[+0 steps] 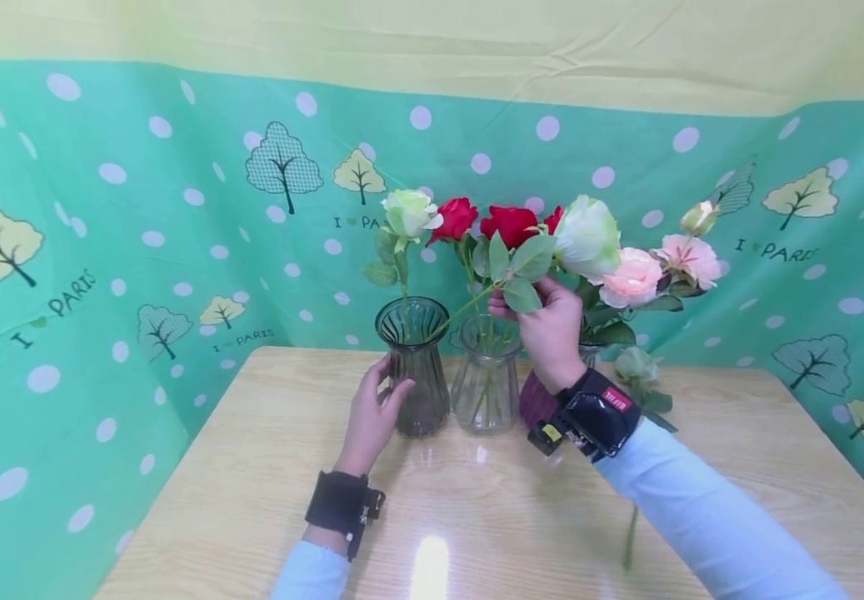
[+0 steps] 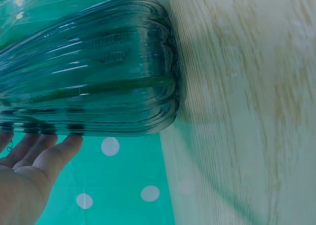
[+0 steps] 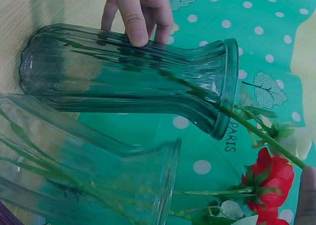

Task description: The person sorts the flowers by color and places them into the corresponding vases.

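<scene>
My left hand [image 1: 373, 417] holds the side of a ribbed grey glass vase [image 1: 421, 392], thumb in front and fingers behind it. The right hand [image 1: 557, 340] pinches the stem of a large white rose [image 1: 587, 236] up near its bloom. This rose leans right, and its lower stem [image 3: 276, 147] passes over the rim into the grey vase. A smaller white rose [image 1: 409, 214] stands upright at that vase. Right beside it, a clear glass vase [image 1: 469, 400] holds red roses [image 1: 454, 218]. The tip of a right finger [image 3: 308, 193] shows at the right wrist view's edge.
Behind my right wrist stands a purple vase [image 1: 536, 402] with pink flowers [image 1: 631, 277], partly hidden. Another pale rose [image 1: 636, 365] lies on the wooden table [image 1: 252, 500] under my right forearm. A green dotted curtain [image 1: 199, 250] hangs close behind the vases.
</scene>
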### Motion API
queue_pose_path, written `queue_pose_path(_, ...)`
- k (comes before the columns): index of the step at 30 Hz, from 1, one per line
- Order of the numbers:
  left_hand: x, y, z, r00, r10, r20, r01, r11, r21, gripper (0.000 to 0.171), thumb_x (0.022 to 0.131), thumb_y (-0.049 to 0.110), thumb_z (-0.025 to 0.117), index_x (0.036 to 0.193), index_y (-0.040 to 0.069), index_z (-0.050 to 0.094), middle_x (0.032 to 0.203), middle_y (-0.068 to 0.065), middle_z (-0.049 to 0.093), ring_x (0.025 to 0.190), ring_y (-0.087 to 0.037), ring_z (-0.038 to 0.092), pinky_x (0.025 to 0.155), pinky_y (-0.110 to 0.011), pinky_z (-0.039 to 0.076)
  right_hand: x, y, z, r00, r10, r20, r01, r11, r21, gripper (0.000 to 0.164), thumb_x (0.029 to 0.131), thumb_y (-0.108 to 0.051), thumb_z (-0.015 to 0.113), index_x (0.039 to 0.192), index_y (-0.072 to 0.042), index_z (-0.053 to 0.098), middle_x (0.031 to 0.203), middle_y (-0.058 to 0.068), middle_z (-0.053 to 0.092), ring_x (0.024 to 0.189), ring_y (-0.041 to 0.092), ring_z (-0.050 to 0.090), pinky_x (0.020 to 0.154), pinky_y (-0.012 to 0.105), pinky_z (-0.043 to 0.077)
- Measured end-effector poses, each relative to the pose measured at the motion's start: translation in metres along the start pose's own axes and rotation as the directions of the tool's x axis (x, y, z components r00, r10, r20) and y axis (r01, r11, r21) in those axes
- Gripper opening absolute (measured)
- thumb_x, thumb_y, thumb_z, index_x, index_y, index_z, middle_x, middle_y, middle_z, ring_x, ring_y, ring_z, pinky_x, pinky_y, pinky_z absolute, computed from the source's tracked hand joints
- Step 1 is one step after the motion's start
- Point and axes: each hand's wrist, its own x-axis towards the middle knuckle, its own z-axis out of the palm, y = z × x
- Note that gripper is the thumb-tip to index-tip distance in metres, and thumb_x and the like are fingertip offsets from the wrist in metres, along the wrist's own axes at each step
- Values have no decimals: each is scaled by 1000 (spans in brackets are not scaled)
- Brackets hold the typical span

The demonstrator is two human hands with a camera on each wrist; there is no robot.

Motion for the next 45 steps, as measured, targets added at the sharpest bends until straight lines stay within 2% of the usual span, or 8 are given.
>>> queue_pose_path(9, -1, 0, 0, 1000, -5, -2, 5, 1000, 6, 70, 86, 49, 57, 141, 11, 36, 143, -12, 42, 133, -26, 41, 106, -44, 42, 0, 4, 4, 999, 33, 36, -30, 996, -81, 26, 90, 2, 56, 114, 12, 58, 70, -7, 67, 65, 8, 68, 69, 27, 60)
queue_pose_path(15, -1, 1, 0, 1000, 11, -8, -11, 1000, 27, 68, 89, 46, 56, 141, 9, 35, 143, -13, 42, 133, -28, 41, 105, -43, 43, 3, 10, 7, 998, 49, 50, -42, 990, -133, 27, 90, -1, 58, 114, 10, 60, 73, -5, 67, 65, 7, 68, 68, 27, 60)
queue_pose_path(19, 0, 0, 0, 1000, 4, -9, -3, 999, 33, 69, 88, 48, 55, 141, 11, 35, 143, -12, 42, 133, -26, 41, 105, -42, 43, 5, 14, 11, 995, 85, 53, -78, 988, -134, 25, 90, 0, 57, 113, 12, 59, 71, -3, 65, 63, 7, 67, 67, 25, 60)
queue_pose_path(23, 1, -1, 0, 1000, 7, -4, -7, 1000, 27, 70, 87, 49, 55, 142, 10, 35, 143, -13, 42, 132, -27, 42, 105, -43, 43, 6, 20, 14, 991, 124, 53, -115, 982, -153, 24, 91, 1, 56, 112, 12, 60, 74, 4, 66, 63, 7, 67, 67, 25, 60)
queue_pose_path(33, -2, 1, 0, 1000, 26, -13, -25, 999, 40, 67, 89, 46, 56, 141, 9, 36, 142, -14, 43, 132, -28, 42, 104, -43, 44, 6, 28, 18, 990, 115, 78, -96, 971, -220, 24, 91, -1, 56, 111, 11, 61, 92, 30, 66, 65, 6, 66, 68, 26, 60)
queue_pose_path(40, -2, 1, 0, 999, 35, -17, -34, 999, 36, 67, 89, 45, 55, 141, 7, 36, 141, -15, 43, 131, -29, 43, 104, -44, 43, 8, 31, 23, 986, 134, 100, -107, 964, -242, 22, 90, 0, 57, 108, 13, 61, 95, 34, 64, 64, 7, 65, 68, 25, 60)
queue_pose_path(45, -3, 1, 1, 999, 29, -18, -28, 999, 30, 67, 90, 45, 55, 141, 7, 35, 142, -15, 42, 131, -30, 42, 104, -45, 43, 7, 36, 27, 974, 177, 141, -125, 940, -318, 19, 91, 2, 55, 104, 13, 61, 95, 33, 64, 63, 6, 64, 70, 26, 60)
